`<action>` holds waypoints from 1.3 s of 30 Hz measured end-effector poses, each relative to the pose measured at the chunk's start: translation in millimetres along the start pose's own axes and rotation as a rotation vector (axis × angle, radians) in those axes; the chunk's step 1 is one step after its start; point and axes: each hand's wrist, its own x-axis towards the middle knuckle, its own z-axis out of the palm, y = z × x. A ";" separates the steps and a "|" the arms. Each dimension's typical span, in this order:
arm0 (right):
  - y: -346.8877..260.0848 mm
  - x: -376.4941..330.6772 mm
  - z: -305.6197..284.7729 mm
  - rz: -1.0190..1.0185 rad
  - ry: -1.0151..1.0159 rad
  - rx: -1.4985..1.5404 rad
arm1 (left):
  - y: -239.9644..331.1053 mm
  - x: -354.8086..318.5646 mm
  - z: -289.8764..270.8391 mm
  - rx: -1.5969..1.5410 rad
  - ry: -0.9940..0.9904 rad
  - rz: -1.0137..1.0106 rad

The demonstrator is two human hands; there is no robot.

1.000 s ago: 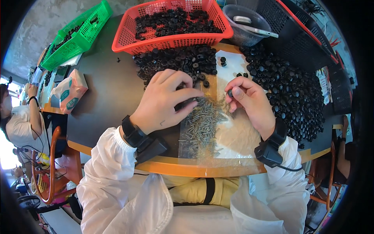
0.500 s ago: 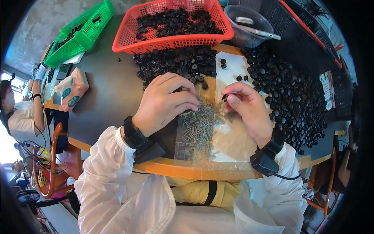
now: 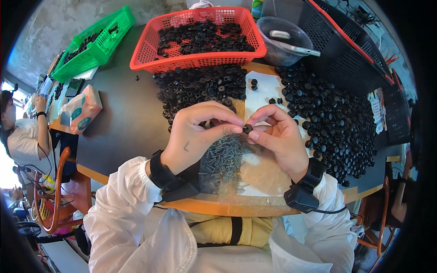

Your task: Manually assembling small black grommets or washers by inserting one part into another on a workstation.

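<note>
1. Above the heap of metal screws (image 3: pixel 223 159), a small black part (image 3: pixel 247 128) is held up between the 2 hands, apart from the piles, probably so that it can be seen and turned without being crowded.
2. By the right hand (image 3: pixel 281 139), the part is pinched between thumb and forefinger, with the grip kept at its side, presumably to leave its other side reachable.
3. At the left hand (image 3: pixel 193 132), thumb and forefinger are held narrow, their tips at the part or just beside it; whether a screw is pinched between them cannot be told.
4. Under the hands, the screws are spread near the table's front edge, where little reach would be needed.
5. On the right, a pile of glossy black caps (image 3: pixel 337 123) is heaped beside a white sheet (image 3: pixel 261 86); against its pale surface, a few loose black pieces (image 3: pixel 273 100) are easily picked out.
6. Beyond the left hand, a pile of black rings and discs (image 3: pixel 200 88) is gathered in front of a red basket (image 3: pixel 195 62), by whose walls more black pieces are contained.
7. Farther off, a clear tub (image 3: pixel 277 55) and a green basket (image 3: pixel 98 50) are placed, leaving the near area to the screws.
</note>
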 end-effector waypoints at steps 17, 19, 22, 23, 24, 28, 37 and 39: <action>12.2 -5.8 5.2 -0.108 -0.006 -0.057 | -7.4 -3.6 0.6 0.195 0.021 0.270; 13.1 -6.7 6.2 -0.122 -0.016 0.011 | -7.2 -5.1 1.3 0.172 0.013 0.257; 8.7 -6.8 8.0 -0.083 0.011 -0.060 | -6.4 -6.0 2.1 0.107 0.013 0.246; 7.9 -6.4 8.4 -0.076 0.019 -0.040 | -5.6 -6.2 1.0 0.133 0.005 0.248; 7.4 -5.8 8.5 -0.069 0.024 -0.022 | -5.1 -6.2 -0.2 0.160 -0.001 0.251; 8.5 -7.1 7.1 -0.021 0.010 -0.037 | -9.9 -8.1 -3.9 0.188 0.001 0.308; 11.0 -8.7 10.3 0.044 0.001 0.107 | -12.4 -6.6 -6.7 0.173 -0.020 0.386; 13.3 -9.1 9.1 -0.020 0.000 0.126 | -12.1 -6.3 -6.6 0.158 -0.027 0.375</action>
